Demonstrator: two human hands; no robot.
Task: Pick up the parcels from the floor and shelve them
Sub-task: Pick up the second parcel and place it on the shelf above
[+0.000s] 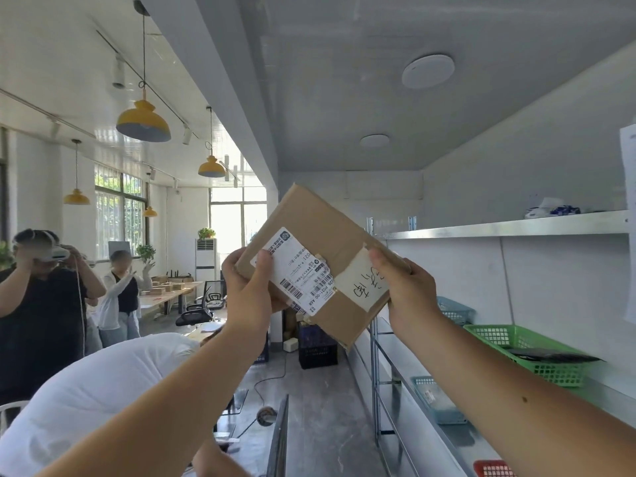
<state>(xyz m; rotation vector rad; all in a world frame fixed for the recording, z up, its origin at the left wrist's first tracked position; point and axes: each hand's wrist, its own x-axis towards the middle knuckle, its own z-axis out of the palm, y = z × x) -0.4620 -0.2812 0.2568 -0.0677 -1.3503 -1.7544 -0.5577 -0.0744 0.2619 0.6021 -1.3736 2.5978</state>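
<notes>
A flat brown cardboard parcel (309,232) with a white shipping label and a taped handwritten note is held up tilted in front of me, at about the height of the upper shelf. My left hand (249,287) grips its lower left edge, thumb over the label. My right hand (407,287) grips its lower right edge by the note. The metal shelving unit (509,228) runs along the right wall, just right of the parcel.
A green basket (537,352) with a dark packet sits on the middle shelf, a blue basket (454,309) behind it, another blue basket (437,404) lower down, a red one (492,469) at the bottom. A white sack (86,390) lies at left. Two people stand at far left. A dark crate (316,346) stands on the floor.
</notes>
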